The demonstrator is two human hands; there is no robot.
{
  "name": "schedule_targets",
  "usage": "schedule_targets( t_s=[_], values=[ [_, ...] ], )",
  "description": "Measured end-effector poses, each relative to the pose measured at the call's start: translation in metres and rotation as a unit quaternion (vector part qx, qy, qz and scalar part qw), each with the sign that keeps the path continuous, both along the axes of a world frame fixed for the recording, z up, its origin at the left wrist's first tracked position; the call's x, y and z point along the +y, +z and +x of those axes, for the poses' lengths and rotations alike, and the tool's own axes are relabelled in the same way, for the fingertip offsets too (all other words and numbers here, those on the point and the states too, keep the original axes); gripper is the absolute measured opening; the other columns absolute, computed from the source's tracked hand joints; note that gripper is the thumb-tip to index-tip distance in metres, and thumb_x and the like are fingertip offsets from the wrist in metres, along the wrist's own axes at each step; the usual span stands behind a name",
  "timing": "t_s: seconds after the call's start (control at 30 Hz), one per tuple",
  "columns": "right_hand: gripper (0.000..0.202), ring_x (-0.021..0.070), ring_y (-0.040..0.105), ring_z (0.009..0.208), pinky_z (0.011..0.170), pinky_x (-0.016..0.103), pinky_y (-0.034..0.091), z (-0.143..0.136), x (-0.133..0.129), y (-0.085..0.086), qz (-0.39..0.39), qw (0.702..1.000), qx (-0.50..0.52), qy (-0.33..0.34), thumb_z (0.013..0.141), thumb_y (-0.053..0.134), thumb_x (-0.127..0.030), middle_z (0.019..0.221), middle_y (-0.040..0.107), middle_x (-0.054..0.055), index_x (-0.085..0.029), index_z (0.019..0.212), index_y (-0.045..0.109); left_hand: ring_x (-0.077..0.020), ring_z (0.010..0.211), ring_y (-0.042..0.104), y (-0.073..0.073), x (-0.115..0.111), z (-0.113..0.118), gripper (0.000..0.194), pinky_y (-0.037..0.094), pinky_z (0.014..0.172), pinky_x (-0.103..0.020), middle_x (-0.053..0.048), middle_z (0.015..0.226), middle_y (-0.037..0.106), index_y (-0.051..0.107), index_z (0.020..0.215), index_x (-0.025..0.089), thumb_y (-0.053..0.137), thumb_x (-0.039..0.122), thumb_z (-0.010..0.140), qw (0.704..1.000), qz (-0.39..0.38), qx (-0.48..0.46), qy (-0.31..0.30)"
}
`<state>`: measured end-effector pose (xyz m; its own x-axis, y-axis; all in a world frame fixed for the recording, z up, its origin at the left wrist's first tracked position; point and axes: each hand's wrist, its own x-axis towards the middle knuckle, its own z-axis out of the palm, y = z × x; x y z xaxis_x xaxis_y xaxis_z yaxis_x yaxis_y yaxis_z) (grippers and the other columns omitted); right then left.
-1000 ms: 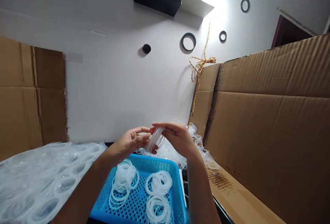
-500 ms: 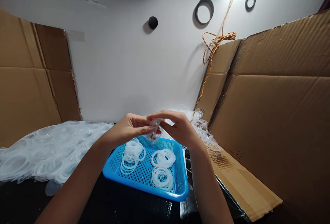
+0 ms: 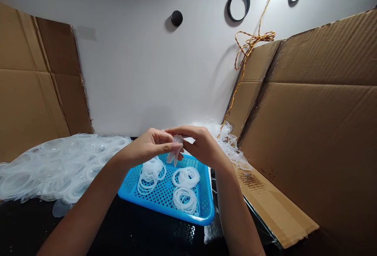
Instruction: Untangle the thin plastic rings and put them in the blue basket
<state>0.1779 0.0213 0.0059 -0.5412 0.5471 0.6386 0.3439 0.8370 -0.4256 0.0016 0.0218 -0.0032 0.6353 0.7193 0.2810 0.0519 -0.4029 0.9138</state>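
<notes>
Above the far side of a blue perforated basket point(image 3: 165, 211), both hands meet on a small bundle of translucent white rings point(image 3: 174, 154). My left hand point(image 3: 153, 146) pinches the bundle between thumb and fingers. My right hand point(image 3: 200, 142) arches over it from the other side, its fingertips closed on the rings and partly hidden behind them. Inside the basket, a pile of white rings point(image 3: 150, 174) lies at the left, and two coiled stacks, one upper point(image 3: 186, 177) and one lower point(image 3: 185, 200), lie at the right.
A wide heap of clear ring-cut pieces point(image 3: 64, 165) spreads at the left. Loose rings point(image 3: 231, 146) pile behind my right hand. Cardboard panels stand left point(image 3: 32, 75) and right point(image 3: 318, 114). A twisted yellow cord point(image 3: 241, 67) hangs along the wall.
The ring bundle between my hands has turned and now looks narrower, more edge-on. My hands stay nearly in place. The whole view has shifted slightly.
</notes>
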Motion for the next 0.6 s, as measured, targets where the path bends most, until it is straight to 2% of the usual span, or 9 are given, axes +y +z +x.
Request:
schedule_targets(
  t_s=[0.13,0.3,0.5,0.6],
  values=[
    [0.032,0.0120,0.066,0.082,0.072,0.024,0.051,0.001,0.001,0.000,-0.009,0.999,0.033,-0.001,0.077,0.050,-0.004,0.093,0.072,0.002,-0.019,0.098,0.069,-0.0129,0.062,0.062,-0.002,-0.004,0.004,0.018,0.047,0.059,-0.022,-0.002,0.064,0.068,0.071,0.068,0.016,0.067,0.032,0.074,1.000,0.003,-0.012,0.018],
    [0.033,0.0115,0.067,0.083,0.075,0.024,0.053,0.003,-0.003,0.002,0.005,0.995,0.099,-0.001,0.076,0.051,-0.002,0.094,0.072,0.002,-0.021,0.097,0.070,-0.0130,0.063,0.064,-0.003,-0.008,0.008,0.011,0.050,0.060,-0.022,-0.001,0.066,0.070,0.071,0.072,0.016,0.073,0.025,0.068,0.997,-0.035,-0.069,0.025],
    [0.034,0.0119,0.068,0.080,0.068,0.021,0.054,0.000,-0.003,0.000,-0.016,0.995,0.097,0.020,0.077,0.051,-0.004,0.093,0.073,0.003,-0.021,0.098,0.070,-0.0133,0.069,0.066,0.000,-0.012,0.009,0.027,0.050,0.068,-0.023,-0.007,0.076,0.073,0.072,0.084,0.014,0.059,0.037,0.082,0.995,-0.030,-0.068,-0.062],
    [0.036,0.0121,0.068,0.083,0.071,0.022,0.053,0.002,-0.002,-0.001,-0.013,0.997,0.078,0.019,0.076,0.050,-0.003,0.094,0.072,0.002,-0.022,0.099,0.070,-0.0132,0.073,0.067,-0.001,-0.012,0.010,0.018,0.050,0.070,-0.023,-0.005,0.077,0.073,0.072,0.078,0.016,0.063,0.031,0.079,0.995,-0.046,-0.079,-0.043]
  ],
)
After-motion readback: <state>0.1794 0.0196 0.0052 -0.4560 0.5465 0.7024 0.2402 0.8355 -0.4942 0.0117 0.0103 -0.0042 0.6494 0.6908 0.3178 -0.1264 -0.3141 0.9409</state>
